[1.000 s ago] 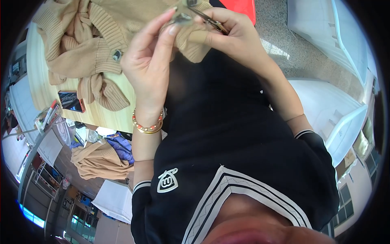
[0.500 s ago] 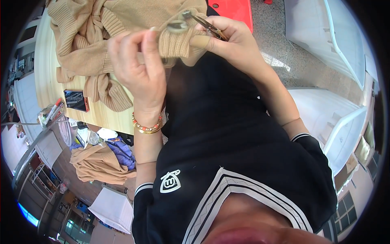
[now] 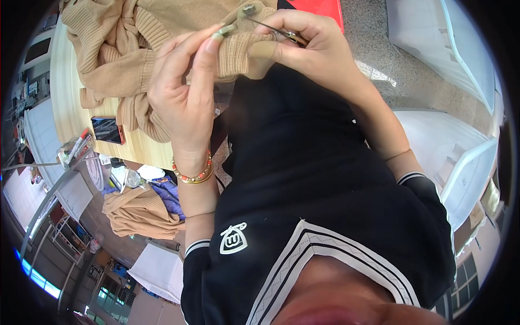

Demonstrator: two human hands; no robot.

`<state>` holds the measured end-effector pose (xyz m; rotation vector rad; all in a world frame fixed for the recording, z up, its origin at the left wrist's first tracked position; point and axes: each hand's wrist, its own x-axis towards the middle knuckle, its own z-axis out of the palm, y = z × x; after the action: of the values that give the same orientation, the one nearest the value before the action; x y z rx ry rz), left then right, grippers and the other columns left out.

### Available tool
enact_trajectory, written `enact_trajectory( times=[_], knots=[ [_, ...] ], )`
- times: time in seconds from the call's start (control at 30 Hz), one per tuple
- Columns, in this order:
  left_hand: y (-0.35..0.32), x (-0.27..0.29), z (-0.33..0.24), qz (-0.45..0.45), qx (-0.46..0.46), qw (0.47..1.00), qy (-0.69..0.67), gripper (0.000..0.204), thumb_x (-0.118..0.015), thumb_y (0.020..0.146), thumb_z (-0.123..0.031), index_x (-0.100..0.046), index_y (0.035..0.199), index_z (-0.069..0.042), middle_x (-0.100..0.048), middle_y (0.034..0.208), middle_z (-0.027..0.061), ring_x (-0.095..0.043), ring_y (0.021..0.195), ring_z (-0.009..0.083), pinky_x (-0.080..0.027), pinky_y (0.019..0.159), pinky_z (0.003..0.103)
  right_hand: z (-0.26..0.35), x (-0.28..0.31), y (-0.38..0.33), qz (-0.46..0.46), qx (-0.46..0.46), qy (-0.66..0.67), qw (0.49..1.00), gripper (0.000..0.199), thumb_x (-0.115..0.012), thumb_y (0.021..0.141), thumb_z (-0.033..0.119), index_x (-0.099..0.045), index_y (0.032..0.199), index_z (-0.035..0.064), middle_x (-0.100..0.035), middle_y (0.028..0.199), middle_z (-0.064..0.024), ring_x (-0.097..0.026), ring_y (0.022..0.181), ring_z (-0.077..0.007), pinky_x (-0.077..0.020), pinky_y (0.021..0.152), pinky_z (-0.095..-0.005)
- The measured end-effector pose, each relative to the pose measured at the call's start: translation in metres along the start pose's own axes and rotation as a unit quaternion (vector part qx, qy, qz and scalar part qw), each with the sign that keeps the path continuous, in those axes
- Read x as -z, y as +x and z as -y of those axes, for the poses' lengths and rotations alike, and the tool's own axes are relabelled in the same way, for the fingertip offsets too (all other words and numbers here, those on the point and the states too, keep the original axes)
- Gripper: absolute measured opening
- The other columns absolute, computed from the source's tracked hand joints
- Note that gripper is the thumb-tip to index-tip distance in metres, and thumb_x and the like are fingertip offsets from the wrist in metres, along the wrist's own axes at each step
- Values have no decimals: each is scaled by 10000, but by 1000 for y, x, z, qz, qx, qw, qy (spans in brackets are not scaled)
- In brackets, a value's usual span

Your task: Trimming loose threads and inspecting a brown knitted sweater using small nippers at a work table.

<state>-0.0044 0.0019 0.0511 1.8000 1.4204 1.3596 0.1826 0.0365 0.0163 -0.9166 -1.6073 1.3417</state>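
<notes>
My left hand (image 3: 184,78) is closed, thumb and forefinger pinching a small pale-green strip (image 3: 226,30) whose kind I cannot make out. Just right of those fingertips stands the ribbed cuff (image 3: 234,57) of a tan knitted sweater (image 3: 181,15). My right hand (image 3: 311,46) is closed around slim dark metal thread snips (image 3: 279,32), their thin tip pointing left above the cuff. Its thumb, wrapped in a tan covering, lies against the cuff's right side. A small blurred grey-green piece (image 3: 249,10) shows beyond the tip of the snips.
The sweater spreads over a light wooden table (image 3: 67,103) on the left, with a phone (image 3: 108,130) near it. Below lies another tan knit (image 3: 142,214) beside purple cloth (image 3: 169,196). White bins (image 3: 433,141) stand at the right; a red stool (image 3: 322,12) is at the far edge.
My left fingertips have moved to the right and closed on the pale-green strip beside the cuff. The snips have tilted flatter in my right hand. The whole view has shifted slightly.
</notes>
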Motion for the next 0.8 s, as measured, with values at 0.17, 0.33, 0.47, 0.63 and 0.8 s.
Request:
enact_trajectory(
  times=[0.17,0.33,0.47,0.63,0.8],
  knots=[
    [-7,-10,4,-62,29,996,-51,145,-620,894,-36,-697,1008,11,-615,845,31,-540,782,72,-431,705,195,2,-1,-2,18,77,-59,995,175,-676,788,23,-663,962,13,-547,680,48,-469,605,-8,-390,535,-180],
    [-9,-15,8,-97,22,994,-53,141,-624,893,-41,-703,1001,1,-622,854,34,-539,788,73,-427,710,194,19,12,3,60,38,41,997,379,-734,779,40,-601,1131,-9,-622,983,-39,-561,878,-72,-453,774,-217],
    [-12,-14,9,-98,19,994,-49,140,-631,885,-35,-705,1000,-2,-620,846,33,-541,779,75,-426,699,194,33,25,9,58,124,-90,987,390,-726,792,55,-607,1158,-6,-619,929,-87,-595,813,-149,-469,715,-255],
    [-11,-15,11,-102,11,994,-40,138,-642,875,-27,-705,996,-2,-616,840,32,-541,761,77,-424,682,194,34,25,8,39,171,-133,975,341,-729,774,47,-652,1102,-7,-602,803,-90,-550,688,-185,-426,617,-277],
    [-9,-16,10,-86,-8,995,-43,139,-647,871,-23,-705,996,-7,-609,835,31,-535,720,70,-419,632,187,36,24,8,39,155,-157,975,337,-736,759,46,-672,1089,22,-611,808,-86,-572,707,-187,-447,633,-275]
  ],
)
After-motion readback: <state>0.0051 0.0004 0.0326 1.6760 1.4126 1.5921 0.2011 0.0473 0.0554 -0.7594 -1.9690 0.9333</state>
